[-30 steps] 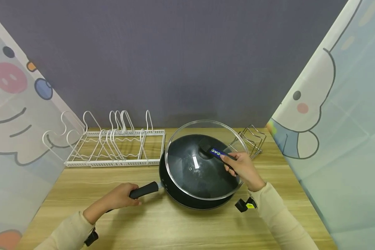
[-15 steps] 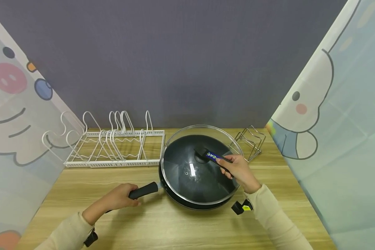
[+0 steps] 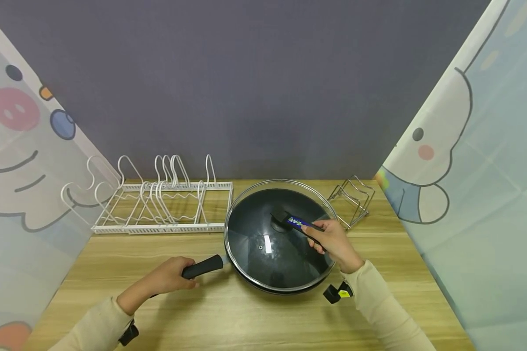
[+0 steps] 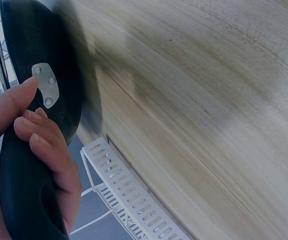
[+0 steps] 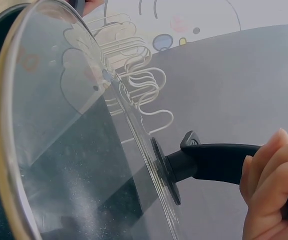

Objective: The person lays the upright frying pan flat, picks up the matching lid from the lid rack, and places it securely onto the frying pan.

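Observation:
A black frying pan (image 4: 66,55) with a long black handle (image 3: 204,266) stands on the wooden table. My left hand (image 3: 172,275) grips that handle; in the left wrist view the fingers curl round it near the riveted bracket. Over the pan is a clear glass lid (image 3: 263,263) with a metal rim, its far edge reaching past the pan's. Whether the rim touches the pan all round I cannot tell. My right hand (image 3: 334,242) holds the lid's black handle (image 5: 224,161), which slants up from the lid's centre and bears a blue label.
At the back left stands a white wire rack (image 3: 162,228) with several upright loops, close to the pan. A small metal wire rack (image 3: 355,200) lies behind the lid at the right. The grey wall (image 3: 263,97) rises behind the table (image 3: 228,321).
My right hand has brought the lid down and slightly left, so it now covers the pan more closely. The left hand and the pan have stayed in place.

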Action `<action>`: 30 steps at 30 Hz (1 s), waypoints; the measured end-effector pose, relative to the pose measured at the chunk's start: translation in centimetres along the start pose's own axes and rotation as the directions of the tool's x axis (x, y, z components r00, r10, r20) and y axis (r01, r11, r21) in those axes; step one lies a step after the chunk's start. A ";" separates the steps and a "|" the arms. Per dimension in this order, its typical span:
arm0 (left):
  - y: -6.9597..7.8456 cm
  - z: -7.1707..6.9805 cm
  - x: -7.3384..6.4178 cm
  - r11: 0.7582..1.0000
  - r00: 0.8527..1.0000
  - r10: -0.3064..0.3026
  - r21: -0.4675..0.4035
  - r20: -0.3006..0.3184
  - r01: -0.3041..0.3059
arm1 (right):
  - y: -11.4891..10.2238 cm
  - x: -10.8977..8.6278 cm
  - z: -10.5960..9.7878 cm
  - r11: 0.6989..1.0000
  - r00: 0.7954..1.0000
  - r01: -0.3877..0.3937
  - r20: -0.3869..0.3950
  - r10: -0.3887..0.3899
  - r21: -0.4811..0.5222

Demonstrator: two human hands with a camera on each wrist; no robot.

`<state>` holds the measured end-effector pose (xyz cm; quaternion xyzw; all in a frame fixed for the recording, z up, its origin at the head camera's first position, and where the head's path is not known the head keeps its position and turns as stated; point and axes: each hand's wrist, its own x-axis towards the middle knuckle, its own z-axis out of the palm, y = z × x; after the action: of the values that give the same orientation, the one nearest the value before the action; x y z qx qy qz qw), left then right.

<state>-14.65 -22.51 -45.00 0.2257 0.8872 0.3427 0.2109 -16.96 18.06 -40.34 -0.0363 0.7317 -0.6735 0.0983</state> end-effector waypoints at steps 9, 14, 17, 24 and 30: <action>0.1 -0.1 0.2 1.000 1.000 0.007 0.014 -0.009 -0.007 | 0.4 0.0 0.1 1.000 1.000 -0.009 0.024 0.008 0.008; 0.2 -0.1 0.2 1.000 1.000 0.008 0.021 -0.009 -0.008 | 0.6 0.1 0.0 1.000 0.999 -0.012 0.034 0.012 0.006; 0.1 -0.1 0.2 1.000 1.000 0.008 0.017 -0.008 -0.008 | 0.6 0.1 0.0 1.000 0.999 -0.008 0.037 0.008 0.018; 0.1 -0.1 0.1 1.000 1.000 0.002 0.008 -0.003 -0.002 | 0.9 0.3 0.1 0.999 0.999 -0.025 0.040 0.023 0.034; 0.1 0.0 0.0 1.000 1.000 -0.006 0.001 0.002 0.006 | 1.1 0.4 0.2 0.998 0.998 -0.025 0.064 0.021 0.052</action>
<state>-14.63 -22.48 -44.93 0.2235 0.8879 0.3413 0.2127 -17.23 17.85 -41.48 -0.0465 0.7106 -0.6899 0.1300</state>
